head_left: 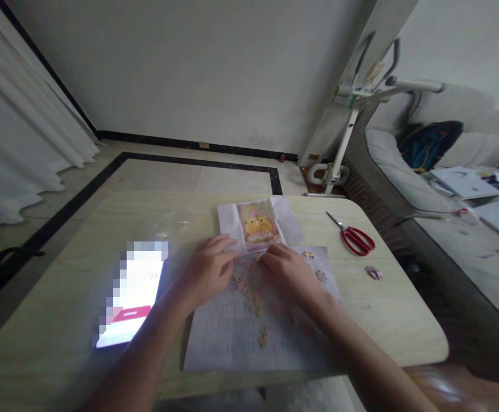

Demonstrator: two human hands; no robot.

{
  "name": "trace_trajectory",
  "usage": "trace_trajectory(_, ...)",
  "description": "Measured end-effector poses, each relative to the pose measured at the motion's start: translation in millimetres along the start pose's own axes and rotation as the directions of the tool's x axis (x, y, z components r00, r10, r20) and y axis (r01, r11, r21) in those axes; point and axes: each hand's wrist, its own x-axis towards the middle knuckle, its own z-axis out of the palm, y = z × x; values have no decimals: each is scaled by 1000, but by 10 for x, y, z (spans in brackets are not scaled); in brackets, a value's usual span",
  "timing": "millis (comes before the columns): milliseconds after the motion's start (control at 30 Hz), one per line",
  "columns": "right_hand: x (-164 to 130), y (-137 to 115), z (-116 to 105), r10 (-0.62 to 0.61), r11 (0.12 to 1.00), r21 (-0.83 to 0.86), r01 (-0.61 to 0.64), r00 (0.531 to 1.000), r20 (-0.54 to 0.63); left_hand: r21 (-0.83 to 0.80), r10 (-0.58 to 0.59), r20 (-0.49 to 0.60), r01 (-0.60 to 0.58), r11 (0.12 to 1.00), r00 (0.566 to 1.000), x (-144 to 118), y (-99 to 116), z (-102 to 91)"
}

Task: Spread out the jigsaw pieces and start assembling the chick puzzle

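Observation:
A printed picture of a yellow cartoon figure (258, 224) lies on a white folded sheet (229, 220) at the table's far side. My left hand (213, 266) rests at the sheet's near left corner, fingers stretched out and the thumb apart. Close to the picture's lower edge, my right hand (288, 269) has its fingers curled together; what they hold, if anything, is too small to make out. Loose jigsaw pieces (253, 302) are scattered over the printed paper (228, 343) below both hands. More pieces (320, 276) lie right of my right hand. Motion blurs some pieces.
Red-handled scissors (356, 240) lie at the right, with a small cluster of pieces (373, 273) nearby. A lit phone or tablet (135, 292) is left of my left forearm. Clear plastic wrap (170, 223) sits behind it. Beyond the wooden table (387, 320) stands a sofa (404, 171).

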Motion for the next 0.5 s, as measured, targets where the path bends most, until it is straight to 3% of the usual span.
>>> trace_trajectory(167,-9,76,19,-35,999,30,37,997,-64,-1,-16,-17,16,1000,1000,-20,21,-54)
trace_trajectory(333,-27,117,-13,53,978,207,-37,996,-69,-22,-22,34,23,999,999,-42,49,-76)
trace_trajectory(500,-35,141,-51,136,984,118,-131,990,-38,-8,6,61,-6,1000,998,-54,48,-103)
